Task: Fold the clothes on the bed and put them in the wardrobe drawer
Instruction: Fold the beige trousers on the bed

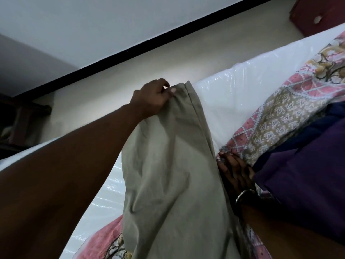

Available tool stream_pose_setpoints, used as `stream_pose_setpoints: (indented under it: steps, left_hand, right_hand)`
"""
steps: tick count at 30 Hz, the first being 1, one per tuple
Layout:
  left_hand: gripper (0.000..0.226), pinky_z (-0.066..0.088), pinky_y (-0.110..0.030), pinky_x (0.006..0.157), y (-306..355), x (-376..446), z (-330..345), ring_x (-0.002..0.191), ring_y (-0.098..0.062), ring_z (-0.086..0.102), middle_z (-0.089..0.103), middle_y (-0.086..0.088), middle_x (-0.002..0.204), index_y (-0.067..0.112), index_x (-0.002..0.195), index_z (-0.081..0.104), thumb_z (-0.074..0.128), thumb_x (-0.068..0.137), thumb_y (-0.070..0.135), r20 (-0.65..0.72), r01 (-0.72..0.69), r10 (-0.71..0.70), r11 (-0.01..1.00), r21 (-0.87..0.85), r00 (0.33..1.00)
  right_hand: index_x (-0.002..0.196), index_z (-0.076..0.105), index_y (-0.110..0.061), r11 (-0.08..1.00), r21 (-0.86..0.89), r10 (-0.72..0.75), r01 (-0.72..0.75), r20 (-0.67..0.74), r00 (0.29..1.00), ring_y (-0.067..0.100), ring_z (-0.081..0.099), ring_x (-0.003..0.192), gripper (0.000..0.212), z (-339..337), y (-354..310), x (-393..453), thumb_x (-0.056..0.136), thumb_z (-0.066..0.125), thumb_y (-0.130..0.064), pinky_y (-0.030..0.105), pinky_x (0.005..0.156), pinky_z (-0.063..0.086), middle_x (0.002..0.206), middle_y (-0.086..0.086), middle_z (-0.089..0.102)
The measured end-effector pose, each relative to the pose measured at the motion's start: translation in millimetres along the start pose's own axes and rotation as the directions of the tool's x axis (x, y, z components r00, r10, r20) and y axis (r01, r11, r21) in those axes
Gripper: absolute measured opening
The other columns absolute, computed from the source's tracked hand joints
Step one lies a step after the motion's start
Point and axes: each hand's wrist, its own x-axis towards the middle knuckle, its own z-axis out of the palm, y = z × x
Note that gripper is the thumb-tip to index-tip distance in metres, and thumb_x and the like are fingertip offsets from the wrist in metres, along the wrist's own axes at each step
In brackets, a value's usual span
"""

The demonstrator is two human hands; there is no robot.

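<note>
A grey-beige garment (168, 174) hangs lengthwise down the middle of the view. My left hand (152, 99) is stretched out and pinches its top edge between thumb and fingers. My right hand (236, 172), with a metal bangle at the wrist, lies flat beside the garment's right edge, fingers extended against the patterned bedsheet (270, 113). Whether the right hand holds any fabric is hidden by the garment. A purple garment (306, 176) and a dark blue one (328, 116) lie on the bed at right.
The mattress (242, 90) is wrapped in clear plastic, with the pink and beige sheet over it. Beyond it are pale floor tiles (112, 86) and a black skirting line. A dark wooden piece of furniture (18, 124) stands at left; a red object (317, 14) sits top right.
</note>
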Motion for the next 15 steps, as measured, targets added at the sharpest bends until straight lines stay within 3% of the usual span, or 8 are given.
stream_pose_setpoints:
  steps: [3, 6, 9, 11, 14, 15]
  left_hand:
    - [0.054, 0.035, -0.044, 0.099, -11.1, -4.6, -1.0, 0.11, -0.017, 0.049, 0.053, 0.006, 0.116, 0.027, 0.116, 0.06, 0.055, 0.072, 0.058, 0.064, 0.043, -0.045, 0.999, 0.027, 0.997]
    - [0.039, 0.04, -0.041, 0.095, -9.5, 2.4, -1.3, 0.109, -0.021, 0.051, 0.05, 0.003, 0.11, 0.023, 0.105, 0.057, 0.074, 0.077, 0.045, 0.082, 0.074, -0.074, 0.997, -0.001, 0.994]
    - [0.024, 0.037, -0.031, 0.074, -1.4, 1.4, -4.2, 0.097, -0.026, 0.054, 0.053, -0.005, 0.098, 0.012, 0.099, 0.055, 0.066, 0.092, 0.032, 0.094, -0.044, 0.047, 0.999, -0.032, 0.994]
    - [0.021, 0.034, -0.029, 0.066, 2.0, -8.6, -9.1, 0.088, -0.023, 0.054, 0.056, -0.003, 0.091, 0.015, 0.101, 0.049, 0.06, 0.096, 0.031, 0.058, -0.091, 0.095, 0.993, -0.07, 0.994]
    - [0.025, 0.037, -0.02, 0.057, 2.5, -32.7, -20.6, 0.078, -0.017, 0.051, 0.054, 0.004, 0.081, 0.017, 0.104, 0.047, 0.059, 0.096, 0.037, 0.014, -0.124, 0.125, 0.99, -0.059, 0.992]
    - [0.029, 0.037, -0.023, 0.057, 2.8, -46.2, -24.8, 0.079, -0.017, 0.051, 0.053, 0.005, 0.079, 0.015, 0.106, 0.05, 0.062, 0.095, 0.039, -0.012, -0.149, 0.149, 0.989, -0.024, 0.989]
  right_hand:
    - [0.137, 0.038, -0.028, 1.0, 0.003, -0.029, 0.029, -0.023, 0.999, 0.018, 0.022, 0.139, 0.052, 1.0, 0.0, 2.0, 0.085, 0.043, -0.025, 0.039, 0.095, 0.03, 0.142, 0.003, 0.04]
    - [0.132, 0.044, -0.026, 1.0, 0.001, -0.03, 0.03, -0.068, 0.997, 0.019, 0.026, 0.138, 0.046, 2.3, -0.2, 2.4, 0.086, 0.044, -0.024, 0.038, 0.093, 0.033, 0.141, 0.003, 0.042]
    - [0.132, 0.046, -0.025, 0.999, -0.013, -0.042, 0.041, -0.06, 0.997, 0.021, 0.027, 0.138, 0.045, 2.2, -1.1, -0.2, 0.087, 0.044, -0.03, 0.037, 0.099, 0.029, 0.143, 0.001, 0.04]
    - [0.131, 0.047, -0.024, 0.999, -0.016, -0.051, 0.05, -0.076, 0.996, 0.022, 0.027, 0.138, 0.042, 4.5, 0.5, 0.7, 0.089, 0.045, -0.032, 0.036, 0.104, 0.023, 0.144, 0.001, 0.038]
    - [0.128, 0.048, -0.023, 0.997, -0.043, -0.078, 0.071, -0.169, 0.983, 0.027, 0.04, 0.13, 0.034, 16.5, 2.6, 2.2, 0.097, 0.04, -0.032, 0.04, 0.096, 0.034, 0.14, 0.002, 0.042]
    - [0.128, 0.05, -0.022, 0.996, -0.058, -0.082, 0.071, -0.202, 0.976, 0.028, 0.043, 0.128, 0.032, 20.2, 2.9, 0.7, 0.1, 0.037, -0.032, 0.041, 0.093, 0.036, 0.139, 0.003, 0.045]
